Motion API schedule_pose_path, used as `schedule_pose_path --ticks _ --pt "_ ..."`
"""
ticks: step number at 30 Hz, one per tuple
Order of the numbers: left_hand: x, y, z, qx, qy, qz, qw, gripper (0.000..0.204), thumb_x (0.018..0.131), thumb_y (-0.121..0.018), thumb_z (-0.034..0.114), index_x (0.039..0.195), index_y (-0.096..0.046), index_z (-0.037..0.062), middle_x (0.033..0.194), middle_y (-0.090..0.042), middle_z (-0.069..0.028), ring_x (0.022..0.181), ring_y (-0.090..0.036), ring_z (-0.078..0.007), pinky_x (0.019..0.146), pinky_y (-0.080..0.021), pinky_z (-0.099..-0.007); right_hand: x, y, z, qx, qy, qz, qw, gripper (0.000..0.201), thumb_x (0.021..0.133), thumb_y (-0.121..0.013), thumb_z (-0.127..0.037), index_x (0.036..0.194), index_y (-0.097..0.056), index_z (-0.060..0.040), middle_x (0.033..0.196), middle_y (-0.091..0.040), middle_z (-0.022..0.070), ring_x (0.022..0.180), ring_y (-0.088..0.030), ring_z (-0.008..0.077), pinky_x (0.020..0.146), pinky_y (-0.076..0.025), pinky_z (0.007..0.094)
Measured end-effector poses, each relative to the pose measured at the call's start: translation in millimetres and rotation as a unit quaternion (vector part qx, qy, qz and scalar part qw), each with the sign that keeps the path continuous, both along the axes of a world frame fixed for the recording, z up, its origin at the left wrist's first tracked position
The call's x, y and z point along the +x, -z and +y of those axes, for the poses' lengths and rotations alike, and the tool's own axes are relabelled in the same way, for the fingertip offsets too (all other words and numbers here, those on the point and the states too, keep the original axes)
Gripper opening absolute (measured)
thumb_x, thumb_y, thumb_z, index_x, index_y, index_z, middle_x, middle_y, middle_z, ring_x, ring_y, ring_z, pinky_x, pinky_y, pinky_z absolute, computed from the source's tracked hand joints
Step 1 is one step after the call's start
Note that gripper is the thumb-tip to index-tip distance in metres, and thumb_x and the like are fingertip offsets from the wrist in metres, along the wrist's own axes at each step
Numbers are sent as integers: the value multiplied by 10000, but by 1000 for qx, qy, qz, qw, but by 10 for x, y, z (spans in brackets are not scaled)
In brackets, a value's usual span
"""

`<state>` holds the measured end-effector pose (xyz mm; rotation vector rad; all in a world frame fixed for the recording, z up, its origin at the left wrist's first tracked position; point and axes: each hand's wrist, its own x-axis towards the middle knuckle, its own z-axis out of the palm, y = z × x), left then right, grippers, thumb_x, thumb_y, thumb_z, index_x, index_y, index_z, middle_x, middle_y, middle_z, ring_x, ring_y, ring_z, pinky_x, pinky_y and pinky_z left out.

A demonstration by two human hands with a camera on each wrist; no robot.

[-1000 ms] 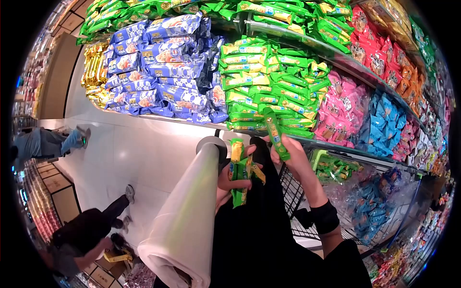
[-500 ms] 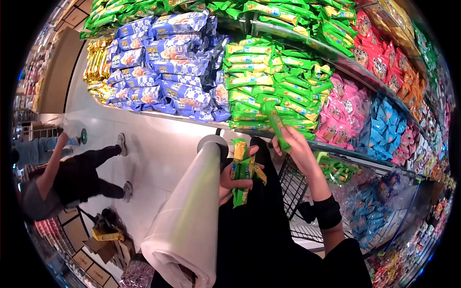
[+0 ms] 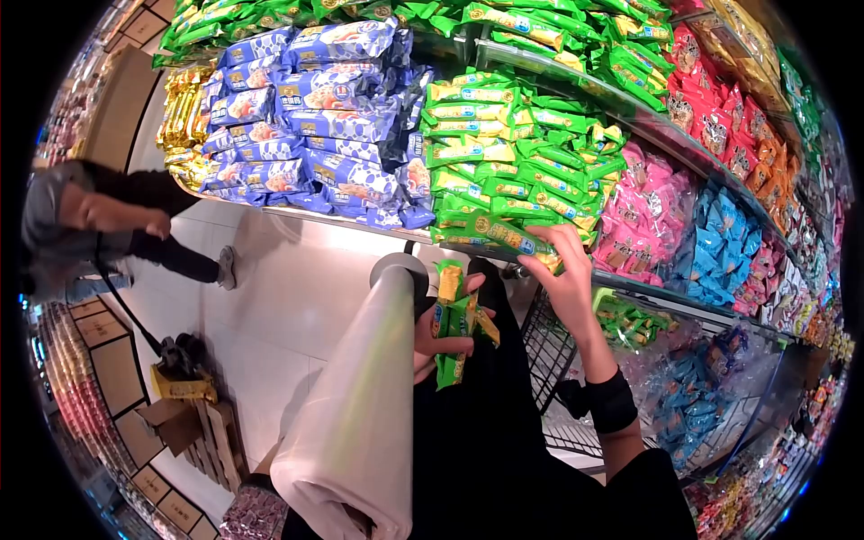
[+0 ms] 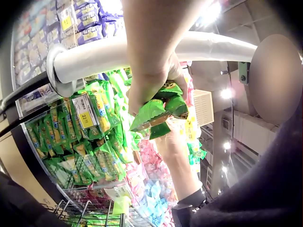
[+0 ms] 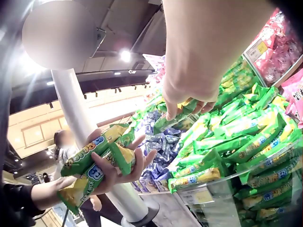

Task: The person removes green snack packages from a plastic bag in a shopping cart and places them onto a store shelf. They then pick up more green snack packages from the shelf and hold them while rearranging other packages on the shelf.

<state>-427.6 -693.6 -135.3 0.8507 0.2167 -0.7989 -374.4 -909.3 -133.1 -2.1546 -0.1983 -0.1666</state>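
Several green-and-yellow snack packets (image 3: 450, 313) are gripped in my left hand (image 3: 427, 346), held in front of my body beside the roll of clear plastic bags (image 3: 346, 396). In the right wrist view the same packets (image 5: 85, 158) fan out across the left palm, with some fingers stretched past them. My right hand (image 3: 569, 274) pinches one long green packet (image 3: 504, 236) between thumb and fingers. It is held sideways at the front edge of the heaped green packets (image 3: 477, 148), overlapping them in the head view. In the right wrist view, the right hand (image 5: 191, 97) partly hides this packet.
Purple-blue packages (image 3: 337, 121) are piled left of the green heap, with pink bags (image 3: 643, 211) and blue bags (image 3: 720, 238) to its right. A wire shopping cart (image 3: 556, 346) holding bagged goods stands below the shelf. Another person (image 3: 117, 216) is in the aisle at left.
The right hand has turned its packet from nearly upright to sideways, lying toward the heap. The left hand and its packets stay about where they were. The person in the aisle moved toward the shelves.
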Motion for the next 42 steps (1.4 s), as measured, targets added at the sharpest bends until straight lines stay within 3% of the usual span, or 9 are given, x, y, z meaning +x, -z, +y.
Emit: schedule_pose_path --ticks 11,15,18,20,21,23,25,31,42 --pt "9 158 -35 -15 -21 9 1000 980 604 -773 144 1432 -258 44 1145 -566 -190 880 -569 -186 632 -458 -247 87 284 -45 -20 33 6 999 323 723 -700 -17 1029 -598 -19 938 -553 112 918 -518 282 815 -416 346" --pt "-16 295 -17 -2 -21 -3 1000 1011 584 -806 148 1436 -267 76 1134 -573 -183 803 -575 -153 624 -469 -244 233 362 -36 -20 49 0 999 320 724 -701 -18 1027 -599 -22 939 -558 112 915 -523 283 816 -418 347" --pt "-21 364 -12 -12 -16 -7 1000 974 608 -786 101 1435 -271 81 1250 -511 -148 920 -573 -179 632 -479 -255 306 377 -1 -23 46 3 999 307 738 -698 -28 1029 -601 -28 945 -554 113 916 -527 282 823 -419 348" --pt "-25 346 -40 -21 -36 -28 999 927 624 -756 40 1427 -296 88 1403 -364 -84 1084 -522 -217 635 -486 -264 334 365 31 -28 45 6 999 305 741 -696 -30 1031 -602 -29 945 -552 113 914 -527 282 821 -420 348" --pt "-18 351 -41 -20 -38 -35 998 927 624 -756 40 1427 -296 88 1403 -364 -84 1084 -522 -217 635 -486 -264 360 357 52 -33 45 8 998 303 744 -693 -32 1034 -603 -29 944 -550 112 912 -527 281 820 -421 349" --pt "-24 384 -34 -52 -12 -49 997 890 627 -730 -7 1415 -328 88 1478 -224 -19 1194 -449 -241 731 -492 -294 385 350 80 -30 43 0 999 306 744 -693 -35 1037 -603 -30 940 -547 111 911 -525 276 819 -422 348" --pt "-27 425 -41 -51 -13 -64 997 899 606 -742 3 1409 -347 85 1470 -230 -32 1175 -462 -234 933 -413 -347 402 360 87 -17 50 13 999 307 743 -695 -44 1035 -602 -28 939 -546 112 916 -525 272 823 -421 346" --pt "-5 521 -42 -45 -8 -79 996 917 604 -772 49 1408 -332 49 1471 -227 -37 1161 -475 -234 944 -410 -358 503 306 69 -50 52 19 997 296 755 -684 -68 1040 -612 -34 941 -547 112 925 -526 267 822 -420 341" --pt "-1 480 23 -50 -18 -55 997 909 606 -750 36 1413 -331 62 1477 -217 -41 1166 -470 -237 887 -440 -332 1381 359 343 -163 -46 -168 971 292 749 -669 -91 1030 -605 -42 921 -551 103 905 -508 287 814 -405 385"
